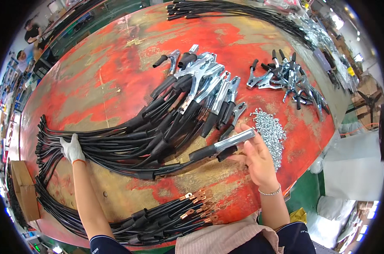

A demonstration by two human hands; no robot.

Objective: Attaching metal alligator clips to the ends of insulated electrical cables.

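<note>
My left hand [73,149], in a white knit glove, is closed around black cables [103,144] near the left end of a large bundle. The far ends of these cables carry silver spring clamps [202,82] with black handle sleeves, piled at the table's middle. My right hand [258,158], bare with a beaded bracelet, holds one silver clamp [234,140] by its jaw end, fingers and thumb around it. The clamp's black handle sleeves point left towards the bundle. Beside my right hand lies a heap of small silver screws [269,135].
Loose clamps [285,78] are piled at the far right of the worn red table [128,55]. Cables with copper lugs [196,205] lie along the near edge, more black cables [226,10] at the far edge. A cardboard box [24,190] stands left. Two people are in the far left background.
</note>
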